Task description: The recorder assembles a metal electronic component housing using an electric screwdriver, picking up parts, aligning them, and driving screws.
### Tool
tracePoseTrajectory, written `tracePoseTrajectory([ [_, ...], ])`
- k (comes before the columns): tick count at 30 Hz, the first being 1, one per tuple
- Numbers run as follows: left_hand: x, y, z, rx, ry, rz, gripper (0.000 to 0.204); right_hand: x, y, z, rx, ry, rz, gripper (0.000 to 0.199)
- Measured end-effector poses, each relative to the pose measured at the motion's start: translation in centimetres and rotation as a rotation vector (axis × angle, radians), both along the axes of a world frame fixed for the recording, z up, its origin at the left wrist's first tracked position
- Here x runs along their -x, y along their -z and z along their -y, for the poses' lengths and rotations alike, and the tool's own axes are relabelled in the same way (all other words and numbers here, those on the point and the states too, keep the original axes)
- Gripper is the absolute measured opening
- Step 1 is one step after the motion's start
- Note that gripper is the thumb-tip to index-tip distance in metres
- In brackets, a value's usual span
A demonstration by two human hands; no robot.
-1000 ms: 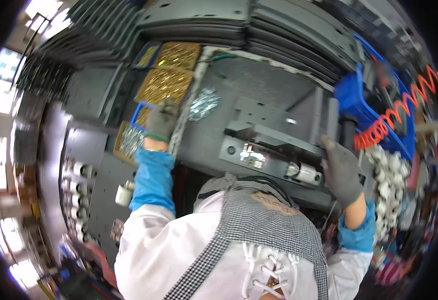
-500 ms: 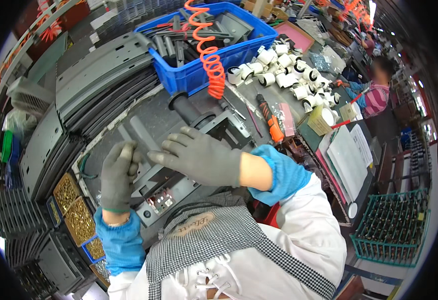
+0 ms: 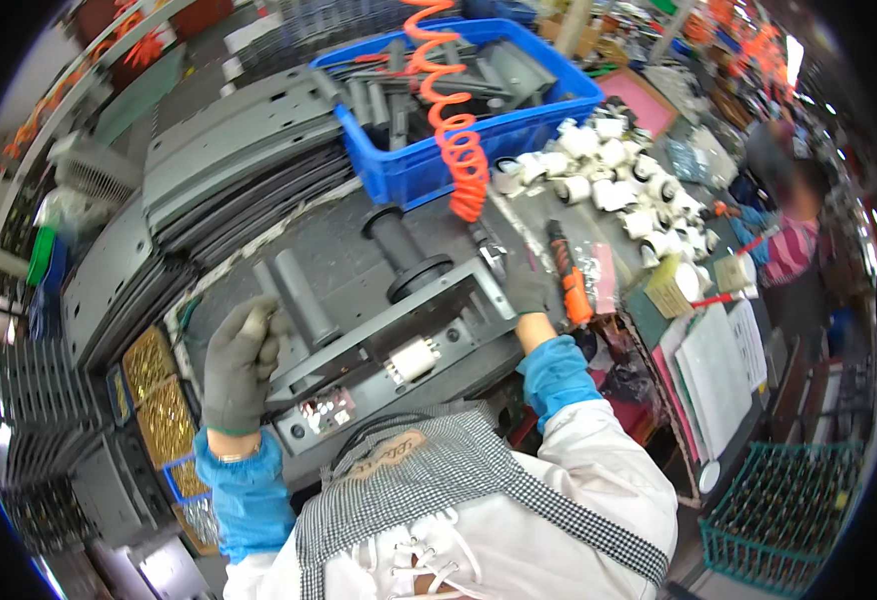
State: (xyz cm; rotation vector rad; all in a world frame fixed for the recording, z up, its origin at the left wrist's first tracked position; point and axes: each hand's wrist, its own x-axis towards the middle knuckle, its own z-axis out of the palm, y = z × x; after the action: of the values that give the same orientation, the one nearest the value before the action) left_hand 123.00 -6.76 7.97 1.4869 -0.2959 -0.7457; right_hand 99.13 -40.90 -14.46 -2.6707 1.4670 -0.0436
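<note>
Before me lies a long grey metal channel frame [image 3: 379,335] with a white cylindrical part [image 3: 413,361] seated in it. My left hand [image 3: 242,365], in a grey glove, is at the frame's left end, its fingers curled together; whatever they hold, if anything, is hidden. My right hand [image 3: 529,292], also gloved, is at the frame's right end, beside a slim dark-and-silver tool [image 3: 490,252] below an orange coiled hose [image 3: 459,140]. Its fingers are blurred and partly hidden. Behind the frame are a grey bar [image 3: 304,300] and a black flanged spool [image 3: 404,255].
A blue crate [image 3: 399,178] of grey parts stands at the back, with white rollers [image 3: 619,180] heaped beside it. An orange-and-black power screwdriver [image 3: 571,280] lies to the right. Stacked metal panels [image 3: 234,135] and screw trays [image 3: 169,420] are on the left.
My right hand has moved right from over the middle of the frame to its right end, uncovering the white part. My left hand stays at the left end. The view has shifted slightly.
</note>
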Motion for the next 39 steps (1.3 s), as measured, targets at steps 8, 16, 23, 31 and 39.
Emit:
tracePoseTrajectory([
  [8,-1.1,0.7,-0.5,0.145,0.067,-0.157,0.035,1.1,-14.4,-2.4,-0.221,-0.029,0.68,0.055],
  [16,-2.1,1.7,-0.8,0.235,0.164,-0.216,0.039,4.0,-35.2,-3.1,-0.414,-0.573,2.036,0.049],
  [23,-1.9,1.2,-1.4,0.261,0.221,-0.249,0.038,0.6,-36.1,-10.7,-0.906,-1.161,2.129,0.056],
  [31,-1.9,1.5,-1.3,0.222,0.277,-0.205,0.039,-5.7,-31.5,-14.6,-0.76,-1.087,2.089,0.059],
  [39,-2.2,1.8,-1.4,0.268,0.213,-0.267,0.041,-6.5,-30.4,-15.1,-0.751,-0.955,2.168,0.061],
])
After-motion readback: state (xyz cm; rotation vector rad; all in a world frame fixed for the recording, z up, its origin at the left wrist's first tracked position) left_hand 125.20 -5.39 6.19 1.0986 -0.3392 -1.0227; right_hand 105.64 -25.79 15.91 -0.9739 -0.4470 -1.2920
